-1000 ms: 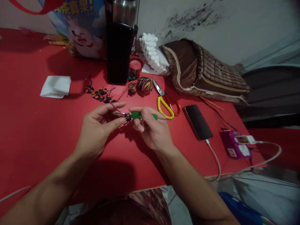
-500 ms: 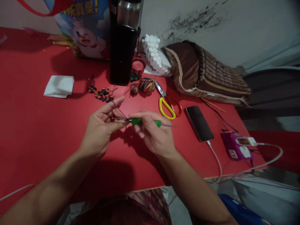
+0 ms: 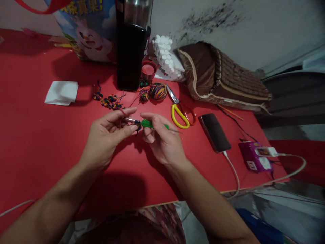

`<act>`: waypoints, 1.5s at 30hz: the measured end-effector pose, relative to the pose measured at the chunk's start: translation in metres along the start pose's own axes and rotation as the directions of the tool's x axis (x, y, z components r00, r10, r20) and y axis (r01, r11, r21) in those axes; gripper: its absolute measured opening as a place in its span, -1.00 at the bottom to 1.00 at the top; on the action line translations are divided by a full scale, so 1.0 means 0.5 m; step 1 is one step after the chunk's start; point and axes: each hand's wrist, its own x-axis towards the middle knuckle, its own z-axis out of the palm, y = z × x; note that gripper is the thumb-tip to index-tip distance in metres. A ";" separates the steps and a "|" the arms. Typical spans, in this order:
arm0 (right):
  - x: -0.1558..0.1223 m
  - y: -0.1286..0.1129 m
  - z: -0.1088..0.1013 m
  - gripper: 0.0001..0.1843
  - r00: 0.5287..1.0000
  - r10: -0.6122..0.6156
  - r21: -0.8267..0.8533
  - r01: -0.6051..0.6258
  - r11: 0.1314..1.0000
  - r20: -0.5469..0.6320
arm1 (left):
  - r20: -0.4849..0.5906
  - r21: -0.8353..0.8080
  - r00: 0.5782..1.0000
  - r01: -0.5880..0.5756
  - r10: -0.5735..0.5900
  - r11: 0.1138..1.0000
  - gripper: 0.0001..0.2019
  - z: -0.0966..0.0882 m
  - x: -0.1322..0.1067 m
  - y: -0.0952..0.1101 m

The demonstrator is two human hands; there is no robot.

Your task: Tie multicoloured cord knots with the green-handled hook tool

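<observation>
My right hand [image 3: 164, 137] is closed around the green handle of a crochet hook [image 3: 147, 123], whose thin metal shaft points left and a metal tip sticks out at the right. Between thumb and fingers, my left hand [image 3: 109, 134] pinches a small dark crochet piece [image 3: 137, 126] of multicolored yarn, which lies against the shaft. Yarn [image 3: 134, 101] runs from the left fingers back toward a small yarn ball [image 3: 144, 97] and a larger multicolored yarn ball [image 3: 158, 91]. Several small crocheted flowers [image 3: 108, 101] lie on the red table behind my left hand.
Scissors [image 3: 179, 116] with yellow and red handles lie right of the yarn. Farther right are a charging phone [image 3: 215, 133] and a purple box [image 3: 250, 157] with a plug. A dark bottle [image 3: 130, 57], a bag [image 3: 88, 37] and a brown cushion [image 3: 203, 67] stand behind; folded paper [image 3: 61, 93] lies left.
The crochet hook's handle has shifted slightly left and up and tilts more. The dark crochet piece now shows more at my left thumb. The whole view has shifted slightly.
</observation>
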 end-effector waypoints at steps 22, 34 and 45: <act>-0.016 -0.006 -0.018 -0.74 0.975 -0.167 -0.347 0.209 0.914 0.148 | -0.119 0.113 0.990 -0.065 0.079 0.991 -0.61 0.008 0.002 0.008; -0.015 -0.006 -0.019 -0.73 0.972 -0.196 -0.280 0.225 0.933 0.128 | -0.073 0.032 0.993 -0.089 0.091 0.996 -0.55 0.008 0.002 0.000; 0.001 0.004 -0.004 -0.73 0.989 -0.146 -0.131 0.148 0.980 0.019 | -0.080 0.029 0.996 -0.032 0.035 0.999 -0.62 0.007 0.000 0.003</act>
